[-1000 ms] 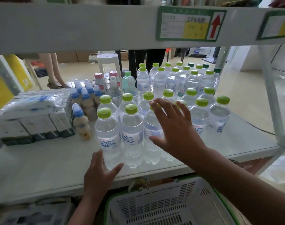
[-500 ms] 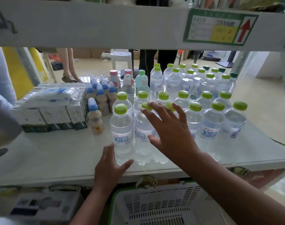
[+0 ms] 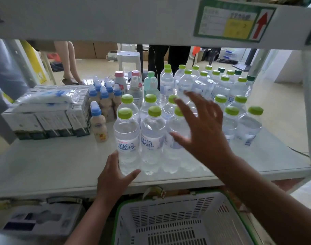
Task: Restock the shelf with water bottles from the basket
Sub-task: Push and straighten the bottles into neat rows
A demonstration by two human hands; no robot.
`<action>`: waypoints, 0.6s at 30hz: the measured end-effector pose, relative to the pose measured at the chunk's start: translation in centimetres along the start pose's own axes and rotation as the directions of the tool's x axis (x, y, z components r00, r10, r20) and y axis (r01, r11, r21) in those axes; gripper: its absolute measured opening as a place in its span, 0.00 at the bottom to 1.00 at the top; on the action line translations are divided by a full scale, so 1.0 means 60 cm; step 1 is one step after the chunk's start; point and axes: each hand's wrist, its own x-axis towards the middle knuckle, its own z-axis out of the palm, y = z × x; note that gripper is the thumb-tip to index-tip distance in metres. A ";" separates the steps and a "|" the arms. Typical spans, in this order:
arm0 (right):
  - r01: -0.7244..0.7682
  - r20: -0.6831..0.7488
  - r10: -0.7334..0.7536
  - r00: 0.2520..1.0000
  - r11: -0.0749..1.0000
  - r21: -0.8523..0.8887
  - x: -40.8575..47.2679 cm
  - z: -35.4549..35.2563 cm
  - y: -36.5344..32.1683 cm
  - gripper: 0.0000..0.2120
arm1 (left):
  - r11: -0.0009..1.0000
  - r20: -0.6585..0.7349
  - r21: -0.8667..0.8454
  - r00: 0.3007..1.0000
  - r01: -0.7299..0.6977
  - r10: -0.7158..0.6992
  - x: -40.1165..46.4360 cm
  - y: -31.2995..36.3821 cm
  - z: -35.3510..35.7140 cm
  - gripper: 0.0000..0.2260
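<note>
Several clear water bottles with green caps stand in rows on the white shelf. My left hand cups the base of the front-left water bottle, thumb under its right side. Spread in front of the middle bottles, my right hand has its fingers apart; the thumb touches the third front bottle and nothing is gripped. The white basket with a green rim sits below the shelf edge, and the part of it in view holds nothing.
Small blue-capped drink bottles and boxed cartons fill the shelf's left half. An upper shelf with a label hangs close overhead. A shelf post stands at right. People's legs and a stool show behind.
My right hand has lifted slightly and spread wider over the middle bottles. My left hand has stayed at the front-left bottle's base. The view has shifted a little.
</note>
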 end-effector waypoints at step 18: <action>-0.590 0.251 0.546 0.799 0.792 0.155 0.052 -0.030 0.226 0.28 | 0.881 0.100 -0.454 0.990 0.133 -0.098 -0.007 0.027 -0.029 0.29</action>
